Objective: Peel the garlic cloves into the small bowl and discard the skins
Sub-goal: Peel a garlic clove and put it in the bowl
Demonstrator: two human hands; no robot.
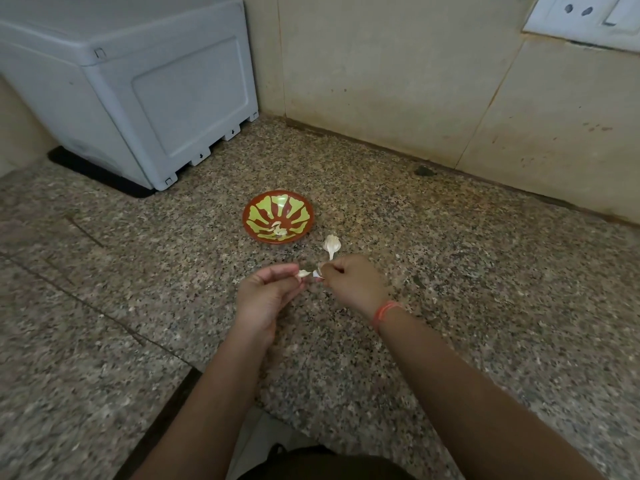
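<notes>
A small red bowl (279, 216) with a yellow-green petal pattern sits on the speckled granite counter (450, 271); a few pale peeled cloves (278, 231) lie in it. Just right of the bowl lies a garlic bulb piece (331, 244) with its stalk pointing toward me. In front of that, my left hand (266, 299) pinches a garlic clove (303, 273) at its fingertips. My right hand (353, 282) pinches a white flap of skin (317, 273) on that clove. The two hands are almost touching above the counter.
A large grey plastic box (138, 91) stands on a black mat (104, 174) at the back left. Beige tiled walls meet in the corner behind the bowl, with a white socket plate (588, 15) top right. The counter's front edge runs near my body.
</notes>
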